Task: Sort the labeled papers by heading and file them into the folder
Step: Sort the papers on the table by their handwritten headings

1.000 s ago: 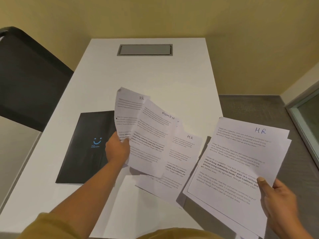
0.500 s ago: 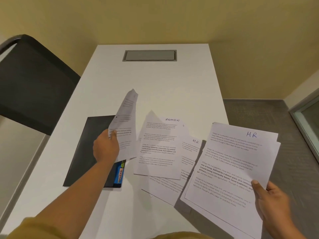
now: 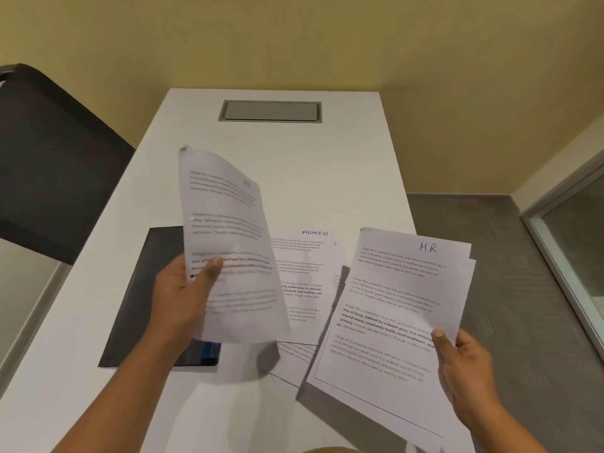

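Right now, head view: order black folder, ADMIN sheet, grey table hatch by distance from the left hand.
1. black folder, lying beneath the left hand.
2. ADMIN sheet, lying flat to its right.
3. grey hatch, at the far end of the table.

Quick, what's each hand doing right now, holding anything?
Left hand: grips one blurred sheet, held up.
Right hand: holds the stack headed HR by its lower right edge.

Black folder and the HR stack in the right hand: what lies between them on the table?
Head view: the ADMIN sheet lies flat on the table there, over other loose sheets.
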### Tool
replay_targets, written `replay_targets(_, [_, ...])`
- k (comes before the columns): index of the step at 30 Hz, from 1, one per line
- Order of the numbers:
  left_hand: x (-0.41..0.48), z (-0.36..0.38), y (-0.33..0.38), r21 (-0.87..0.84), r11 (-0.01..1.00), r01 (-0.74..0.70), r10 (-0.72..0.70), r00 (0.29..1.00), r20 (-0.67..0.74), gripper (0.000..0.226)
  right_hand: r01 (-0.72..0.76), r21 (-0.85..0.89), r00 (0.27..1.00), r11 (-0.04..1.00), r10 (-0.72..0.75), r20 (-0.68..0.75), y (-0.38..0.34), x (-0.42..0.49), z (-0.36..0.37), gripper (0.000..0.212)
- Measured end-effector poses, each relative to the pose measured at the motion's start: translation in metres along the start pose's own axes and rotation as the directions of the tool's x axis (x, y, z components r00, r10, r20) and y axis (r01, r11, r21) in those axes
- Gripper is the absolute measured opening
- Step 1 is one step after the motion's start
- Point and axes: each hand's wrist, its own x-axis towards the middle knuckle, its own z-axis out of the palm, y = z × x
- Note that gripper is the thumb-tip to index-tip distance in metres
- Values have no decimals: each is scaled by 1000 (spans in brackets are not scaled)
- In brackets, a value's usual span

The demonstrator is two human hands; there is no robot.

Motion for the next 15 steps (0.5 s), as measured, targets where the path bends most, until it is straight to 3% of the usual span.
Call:
replay_targets(4, [-23,22,4,-329,926,186,-103,962,252,37,-6,-8,1000,1000,7,30,5,2,15,20])
replay_targets(7, [-32,33,1,-428,855,294,-102,904,416,61,-34,-35,997,999,36,62,7,-2,30,20])
replay_targets(9, [-36,40,1,-394,858,329,-131,883,450,59,-50,-54,994,997,55,92,9,-4,40,20])
replay_targets(12, [-35,51,-3,-214,924,318,-210,887,410,35,-69,-63,985,996,78,156,4,-11,57,21])
replay_targets(15, [-32,54,-11,-127,944,305,-244,902,356,26,-61,-41,970,997,69,232,-11,-26,72,21])
